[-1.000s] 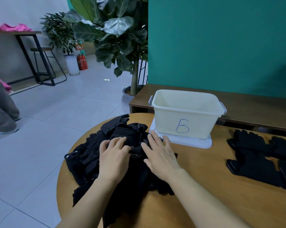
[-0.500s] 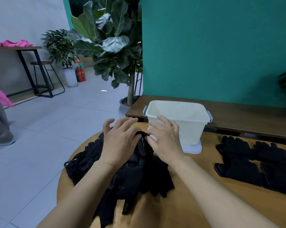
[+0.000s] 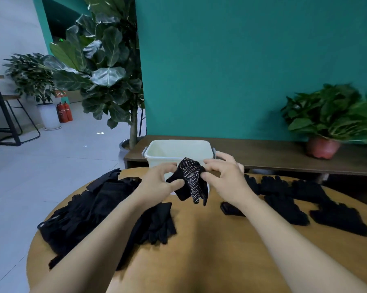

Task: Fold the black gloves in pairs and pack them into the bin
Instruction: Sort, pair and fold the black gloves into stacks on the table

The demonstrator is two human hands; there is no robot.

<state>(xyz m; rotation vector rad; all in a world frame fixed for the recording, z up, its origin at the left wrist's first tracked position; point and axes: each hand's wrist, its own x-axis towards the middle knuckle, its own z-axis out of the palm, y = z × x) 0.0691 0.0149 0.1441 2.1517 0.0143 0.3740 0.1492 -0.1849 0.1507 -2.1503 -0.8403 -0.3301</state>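
Note:
I hold a black glove with white grip dots (image 3: 191, 180) in the air just in front of the white bin (image 3: 169, 150). My left hand (image 3: 159, 182) pinches its left edge and my right hand (image 3: 222, 178) pinches its right edge; its fingers hang down. A heap of black gloves (image 3: 87, 210) lies on the left of the round wooden table (image 3: 210, 250). Several more black gloves (image 3: 305, 199) lie spread on the right side. The bin's inside looks empty from here, though its floor is hidden.
Behind the table runs a low wooden bench (image 3: 273, 155) against a teal wall, with a potted plant (image 3: 324, 127) on it. A tall leafy plant (image 3: 106, 70) stands at the back left. Open tiled floor (image 3: 41, 166) lies to the left.
Both hands have lifted a dotted glove off the left heap and raised it toward the bin. The camera has tilted up, showing more of the wall.

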